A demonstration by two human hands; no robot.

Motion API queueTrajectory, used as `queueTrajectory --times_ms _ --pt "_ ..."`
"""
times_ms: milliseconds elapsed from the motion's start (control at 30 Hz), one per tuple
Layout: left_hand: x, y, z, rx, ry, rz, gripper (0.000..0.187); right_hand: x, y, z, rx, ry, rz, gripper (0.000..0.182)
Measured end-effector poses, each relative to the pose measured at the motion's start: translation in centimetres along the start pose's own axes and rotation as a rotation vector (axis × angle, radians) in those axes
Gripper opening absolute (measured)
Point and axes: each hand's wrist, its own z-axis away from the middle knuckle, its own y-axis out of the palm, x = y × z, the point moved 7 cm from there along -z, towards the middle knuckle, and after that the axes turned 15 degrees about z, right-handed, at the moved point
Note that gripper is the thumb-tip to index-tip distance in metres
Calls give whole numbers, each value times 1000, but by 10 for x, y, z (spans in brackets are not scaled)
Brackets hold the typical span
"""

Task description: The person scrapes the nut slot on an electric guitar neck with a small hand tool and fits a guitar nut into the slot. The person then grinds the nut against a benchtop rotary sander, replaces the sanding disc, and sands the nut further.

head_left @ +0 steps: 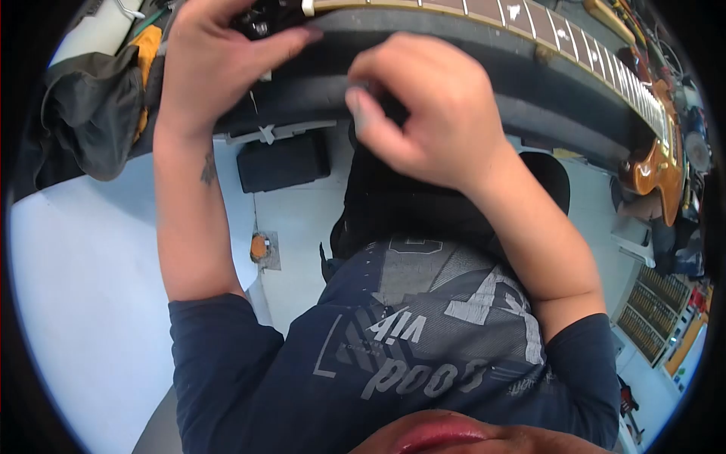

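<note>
An electric guitar lies across the top of the view. Its fretboard (pixel 495 13) has pale inlays, and its brown body (pixel 649 172) is at the far right. My left hand (pixel 208 64) is beside the dark, shiny headstock part (pixel 259 26), left of the white nut (pixel 308 7). Its thumb stretches out to the right, apart from the fingers, whose tips are cut off by the top edge. Below the neck, my right hand (pixel 435 106) is raised with fingers curled and thumb close to the index finger. What it pinches, if anything, cannot be made out.
A dark padded bench edge (pixel 544 110) runs beneath the neck. Dark cloth (pixel 94 113) and a yellow-orange cloth (pixel 147 49) hang at the left. A black case-like box (pixel 283 163) stands below. Tools and clutter crowd the right, above a slatted drawer-like unit (pixel 652 310).
</note>
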Motion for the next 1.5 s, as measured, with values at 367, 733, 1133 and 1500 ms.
queueTrajectory --times_ms 367,733,1133,1500 --pt "-23 -2 -14 -49 -183 67 30 0 -26 -16 63 303 113 39" --pt "-156 -33 -77 85 -26 -175 15 21 -98 -63 -203 212 -254 17" --pt "-283 -30 -118 75 14 -449 16 43 -173 -81 -611 200 -425 40" --pt "-299 -36 -115 231 -152 -353 28 45 -175 -79 -649 231 -347 36"
